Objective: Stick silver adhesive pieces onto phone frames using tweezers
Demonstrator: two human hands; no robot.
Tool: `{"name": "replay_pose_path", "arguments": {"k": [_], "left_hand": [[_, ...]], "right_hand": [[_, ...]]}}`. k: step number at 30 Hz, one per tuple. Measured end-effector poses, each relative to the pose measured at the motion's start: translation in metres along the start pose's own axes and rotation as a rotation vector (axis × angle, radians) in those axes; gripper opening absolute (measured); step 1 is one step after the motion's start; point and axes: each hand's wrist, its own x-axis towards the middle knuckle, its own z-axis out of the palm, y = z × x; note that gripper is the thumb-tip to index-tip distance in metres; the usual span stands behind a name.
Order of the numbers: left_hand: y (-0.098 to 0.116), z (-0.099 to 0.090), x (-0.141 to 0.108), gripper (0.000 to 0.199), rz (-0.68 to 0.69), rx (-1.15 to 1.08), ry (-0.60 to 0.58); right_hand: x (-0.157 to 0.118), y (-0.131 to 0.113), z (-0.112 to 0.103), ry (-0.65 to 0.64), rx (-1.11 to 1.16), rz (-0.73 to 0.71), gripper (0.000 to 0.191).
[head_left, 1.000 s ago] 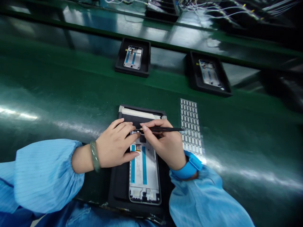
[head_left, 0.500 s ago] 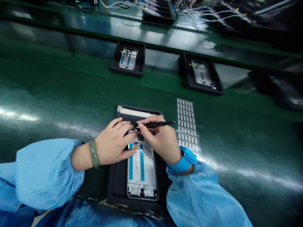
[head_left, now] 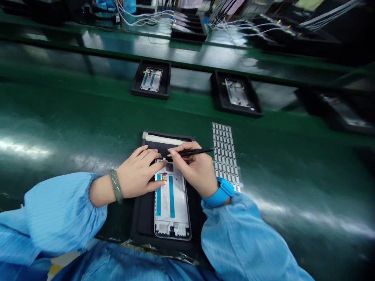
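In front of me a phone frame (head_left: 180, 199) with two blue strips lies on a black tray (head_left: 143, 216). My left hand (head_left: 136, 171) rests on the frame's upper left edge, fingers spread. Held between the thumb and fingers of my right hand (head_left: 200, 168) is a black pair of tweezers (head_left: 195, 152), its tip end by the top edge of the frame. The fingers partly cover that edge, so what the tip touches is hidden. A strip of white tape (head_left: 164, 139) runs across the tray's far end.
Right of the tray lies a sheet of small white stickers (head_left: 224, 152). Farther back stand a black tray with a phone frame (head_left: 165, 84) and a second such tray (head_left: 218, 97). Another dark tray (head_left: 331, 113) is blurred at right. Cables (head_left: 143, 17) run along the back.
The view has shifted a little, so the trays and sheet sit further left in it. Both hands keep nearly the same place on the phone frame, and the tweezers stay in the right hand.
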Motion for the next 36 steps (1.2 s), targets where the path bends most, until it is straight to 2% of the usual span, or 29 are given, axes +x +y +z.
{"name": "replay_pose_path", "arguments": {"k": [4,14,19,21,24,26,28,30,33,36], "left_hand": [[-0.001,0.001,-0.001,0.046,-0.002,-0.004,0.004],[-0.003,0.004,-0.001,0.044,-0.011,0.002,0.003],[-0.002,-0.001,-0.001,0.044,-0.031,-0.001,-0.026],[0.004,-0.005,0.002,0.042,-0.049,0.016,-0.035],[0.027,-0.008,0.013,0.036,-0.036,0.062,0.012],[0.048,-0.005,0.026,0.042,0.001,0.057,0.031],[0.07,0.002,0.043,0.057,-0.003,0.034,0.011],[0.088,0.009,0.059,0.065,-0.058,0.05,-0.047],[0.101,0.011,0.074,0.052,-0.141,0.103,-0.183],[0.092,0.001,0.07,0.032,-0.216,0.129,-0.276]], "right_hand": [[0.002,0.003,0.001,-0.042,0.031,0.02,0.007],[0.002,0.007,0.003,-0.015,0.059,0.034,0.01],[0.0,0.0,-0.007,0.252,0.264,0.091,0.015],[-0.002,-0.011,-0.017,0.378,0.281,0.053,0.015],[-0.006,-0.028,-0.033,0.573,0.267,-0.084,0.014],[-0.009,-0.035,-0.043,0.671,0.243,-0.175,0.015],[-0.011,-0.035,-0.05,0.736,0.217,-0.216,0.017],[-0.012,-0.029,-0.054,0.772,0.204,-0.193,0.017],[-0.015,-0.017,-0.059,0.798,0.201,-0.118,0.017],[-0.019,-0.008,-0.065,0.834,0.186,-0.083,0.02]]}}
